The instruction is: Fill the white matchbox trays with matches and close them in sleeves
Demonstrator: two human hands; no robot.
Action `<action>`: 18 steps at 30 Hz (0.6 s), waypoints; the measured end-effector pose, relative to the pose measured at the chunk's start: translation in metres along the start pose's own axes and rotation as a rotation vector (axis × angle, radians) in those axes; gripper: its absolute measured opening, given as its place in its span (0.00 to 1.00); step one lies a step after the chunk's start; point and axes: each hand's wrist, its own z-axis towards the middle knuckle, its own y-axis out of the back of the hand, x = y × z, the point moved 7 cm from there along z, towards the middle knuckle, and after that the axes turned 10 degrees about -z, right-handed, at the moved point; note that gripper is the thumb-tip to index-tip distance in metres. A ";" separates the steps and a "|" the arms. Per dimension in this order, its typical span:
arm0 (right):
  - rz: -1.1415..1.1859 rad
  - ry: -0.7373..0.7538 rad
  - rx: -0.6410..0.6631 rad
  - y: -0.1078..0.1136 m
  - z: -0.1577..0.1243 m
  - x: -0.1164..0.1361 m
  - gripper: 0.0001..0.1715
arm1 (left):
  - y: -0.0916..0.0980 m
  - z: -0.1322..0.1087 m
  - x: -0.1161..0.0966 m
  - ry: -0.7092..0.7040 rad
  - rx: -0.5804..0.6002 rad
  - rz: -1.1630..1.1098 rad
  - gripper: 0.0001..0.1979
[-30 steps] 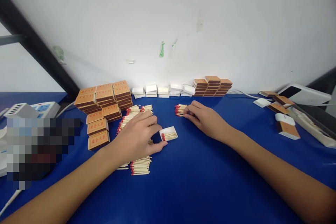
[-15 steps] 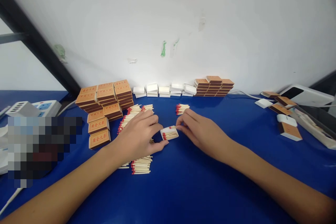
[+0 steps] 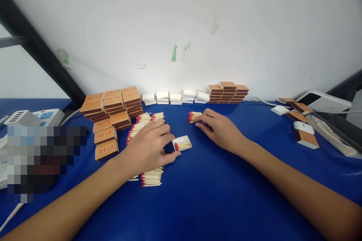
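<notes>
A small white matchbox tray (image 3: 185,140) lies on the blue table, with some red-tipped matches (image 3: 182,146) along its near side. My left hand (image 3: 152,143) steadies the tray at its left end, thumb at the near corner and a finger at the far corner. Farther back and to the right, my right hand (image 3: 216,128) has its thumb and fingertips pinched at the right ends of a small pile of matches (image 3: 194,116); the exact grip is partly hidden. Under and around my left hand spread larger heaps of matches (image 3: 152,177), partly covered by it.
Brown matchboxes are stacked at the back left (image 3: 111,99) and back right (image 3: 228,93). White trays (image 3: 175,98) line the wall between them. On the right lie loose matchboxes (image 3: 307,138) and a white device (image 3: 325,99); a power strip (image 3: 51,116) is at left.
My right hand has moved from the tray's right end, back and to the right, to the small match pile. My left hand stays at the tray. The view has shifted slightly.
</notes>
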 end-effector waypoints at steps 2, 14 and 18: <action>0.029 -0.005 0.021 -0.004 0.001 -0.004 0.10 | 0.002 -0.001 -0.001 -0.004 -0.003 0.002 0.13; 0.029 -0.036 0.057 -0.007 0.000 -0.007 0.12 | 0.002 -0.002 -0.003 0.001 -0.003 0.004 0.13; 0.012 -0.033 0.041 -0.006 -0.001 -0.008 0.11 | 0.001 -0.001 -0.003 0.003 0.002 0.008 0.13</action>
